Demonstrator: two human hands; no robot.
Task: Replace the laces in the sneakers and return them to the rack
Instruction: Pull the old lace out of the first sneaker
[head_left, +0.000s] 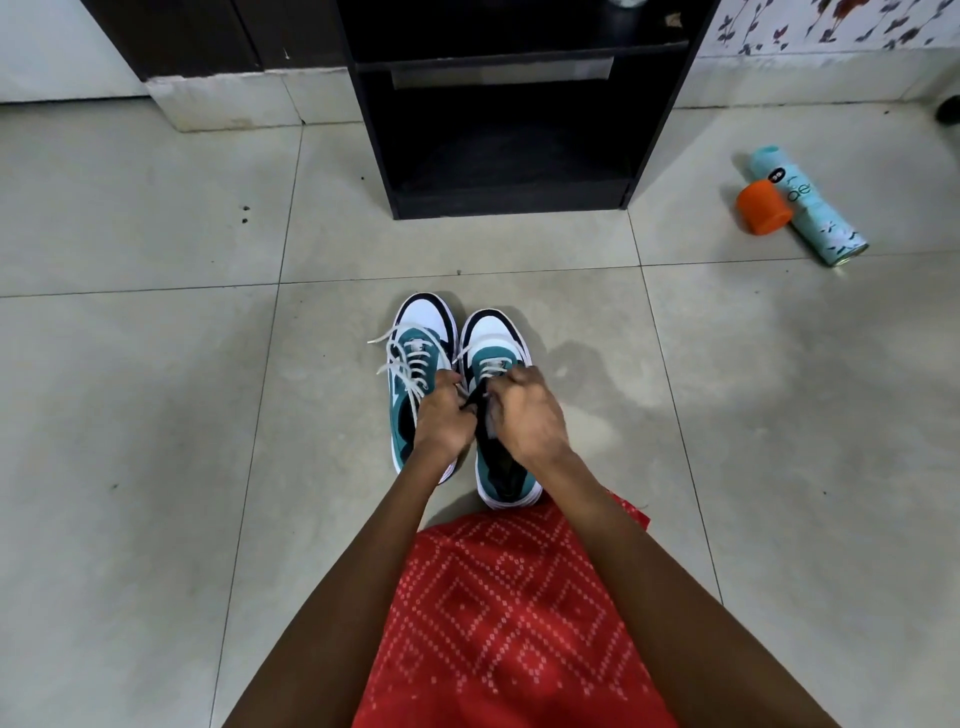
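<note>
Left sneaker (418, 358): teal, white and black, standing on the floor (156, 374) with its toe towards the rack; it touches or nearly touches the other shoe along its inner side.
Left sneaker's lace (401, 370): white, threaded through the eyelets, with loose ends trailing off to the left of the shoe.
Right sneaker (492, 332): same colours, upright on the floor just beside the first, its heel close to the red cloth.
Right sneaker's lace (493, 365): white, visible only over the front eyelets just ahead of the fingers; the rest is hidden under the hands.
Left hand (441, 418): reaches across the rear of the left sneaker to the inner edge of the right sneaker's opening; its fingers are curled tight and pinch something dark there, tongue or lace I cannot tell.
Right hand (527, 415): sits directly over the middle of the right sneaker, knuckles up and fingers curled down into the lacing area, meeting the left hand's fingertips.
Rack (511, 200): black open shelving standing on the floor straight ahead of the shoes, well apart from them.
Spray can (818, 221): pale teal, lying on its side on the floor off to the right of the rack.
Orange cap (762, 208): lying against the left side of the can.
Red cloth (511, 623): patterned with white dots, covering the person's lap between the two forearms.
</note>
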